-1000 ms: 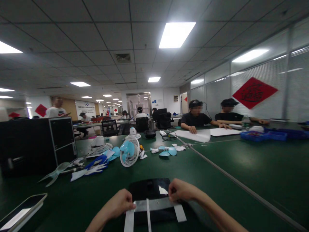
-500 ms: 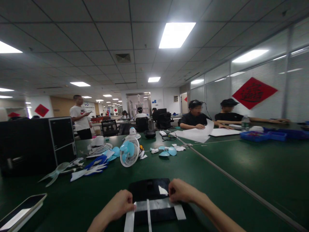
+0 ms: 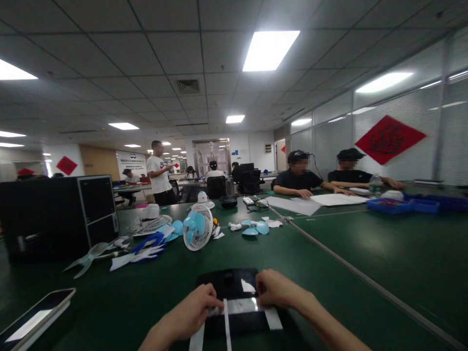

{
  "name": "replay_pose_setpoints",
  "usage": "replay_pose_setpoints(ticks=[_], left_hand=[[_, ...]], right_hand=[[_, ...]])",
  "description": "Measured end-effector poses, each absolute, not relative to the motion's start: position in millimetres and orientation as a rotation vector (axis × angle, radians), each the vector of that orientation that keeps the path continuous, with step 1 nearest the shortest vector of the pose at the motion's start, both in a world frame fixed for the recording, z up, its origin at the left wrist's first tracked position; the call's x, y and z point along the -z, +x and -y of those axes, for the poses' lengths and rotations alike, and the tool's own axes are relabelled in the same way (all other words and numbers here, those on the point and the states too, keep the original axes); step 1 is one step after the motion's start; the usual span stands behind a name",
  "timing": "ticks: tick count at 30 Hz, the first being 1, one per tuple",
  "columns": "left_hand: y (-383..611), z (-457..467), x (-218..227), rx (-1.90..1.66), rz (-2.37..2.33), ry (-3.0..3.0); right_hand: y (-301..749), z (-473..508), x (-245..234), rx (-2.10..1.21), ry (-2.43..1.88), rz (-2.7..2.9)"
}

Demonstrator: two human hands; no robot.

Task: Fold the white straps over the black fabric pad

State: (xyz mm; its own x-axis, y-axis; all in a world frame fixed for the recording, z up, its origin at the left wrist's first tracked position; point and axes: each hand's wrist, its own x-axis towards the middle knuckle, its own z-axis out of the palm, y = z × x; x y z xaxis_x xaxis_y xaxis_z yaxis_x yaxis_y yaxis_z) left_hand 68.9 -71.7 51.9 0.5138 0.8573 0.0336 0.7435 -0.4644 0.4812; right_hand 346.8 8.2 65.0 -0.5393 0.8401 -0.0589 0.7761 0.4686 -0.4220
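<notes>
A flat black panel [image 3: 237, 324] lies on the green table in front of me. Across it runs a shiny strip of tape [image 3: 241, 305], and white ribbed strips [image 3: 273, 318] cross it lengthwise. My left hand [image 3: 192, 309] is bent over the left part of the tape, its fingers closed and fingertips touching the tape beside the middle white strip. At the tape's right end my right hand [image 3: 278, 288] is closed in a pinch; the fingertips are partly hidden. A torn white patch [image 3: 247, 286] sits on the panel just left of that hand.
A phone [image 3: 34, 319] lies at lower left, near a black computer case [image 3: 58, 212]. Beyond the panel are a small fan [image 3: 197, 227], gloves [image 3: 141, 253] and blue fan blades [image 3: 252, 227]. Two people sit at right near papers [image 3: 292, 204] and a blue tray [image 3: 389, 205].
My left hand has slid right along the tape toward the middle white strip. My right hand stays at the right end. A standing person in the background has moved right; a lifted paper now lies flat.
</notes>
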Motion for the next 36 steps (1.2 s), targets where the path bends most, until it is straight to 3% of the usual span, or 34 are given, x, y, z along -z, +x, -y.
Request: replay_pose_setpoints(ticks=[5, 10, 22, 36], left_hand=[[66, 68, -48, -0.382, -1.301, 2.382], [65, 66, -45, -0.397, -1.301, 2.395], [70, 71, -52, -0.422, -1.279, 2.344], [69, 70, -50, -0.392, -1.338, 2.367]], right_hand=[[332, 10, -71, -0.365, -1.067, 2.568], [308, 43, -66, -0.384, -0.595, 2.719], [292, 59, -48, -0.162, -0.743, 2.81], [308, 64, -24, -0.022, -0.472, 2.864]])
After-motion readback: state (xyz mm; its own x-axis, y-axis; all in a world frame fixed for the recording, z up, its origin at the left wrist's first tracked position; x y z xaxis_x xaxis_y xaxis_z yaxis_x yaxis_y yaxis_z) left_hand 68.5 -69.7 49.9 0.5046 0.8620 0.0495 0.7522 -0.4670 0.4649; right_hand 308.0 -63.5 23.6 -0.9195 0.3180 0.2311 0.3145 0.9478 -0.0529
